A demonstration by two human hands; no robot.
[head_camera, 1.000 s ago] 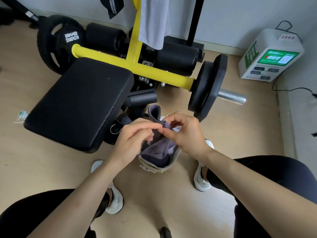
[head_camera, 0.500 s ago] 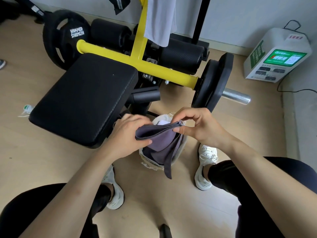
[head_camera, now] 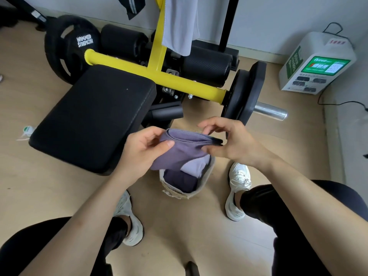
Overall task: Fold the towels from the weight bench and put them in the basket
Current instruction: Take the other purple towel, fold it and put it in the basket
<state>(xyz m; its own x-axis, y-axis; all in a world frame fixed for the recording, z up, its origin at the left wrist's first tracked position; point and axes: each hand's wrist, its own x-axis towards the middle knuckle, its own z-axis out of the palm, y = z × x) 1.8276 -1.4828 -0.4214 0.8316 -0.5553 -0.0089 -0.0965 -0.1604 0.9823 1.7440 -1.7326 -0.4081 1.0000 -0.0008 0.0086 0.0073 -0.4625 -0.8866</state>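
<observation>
I hold a folded grey-purple towel (head_camera: 183, 150) flat in the air just above the beige fabric basket (head_camera: 201, 191) on the floor between my feet. My left hand (head_camera: 143, 154) grips its left end, thumb on top. At the towel's right end is my right hand (head_camera: 229, 140), with the fingers curled and the towel's dark edge between thumb and fingers. Inside the basket lie a dark purple towel (head_camera: 179, 182) and a lighter lilac one (head_camera: 194, 168). A white towel (head_camera: 180, 24) hangs over the yellow upright of the weight bench (head_camera: 95, 116).
The black bench pad sits left of the basket, with a yellow crossbar (head_camera: 159, 76), weight plates (head_camera: 247, 94) and a steel bar end (head_camera: 270, 111) behind. A white charging box (head_camera: 318, 62) with a cable stands at the right wall. My white shoes (head_camera: 238, 188) flank the basket.
The towel went from a bunched fold low over the basket to a flat, longer fold lifted higher. The hanging tail is gone and my hands have moved apart to its ends.
</observation>
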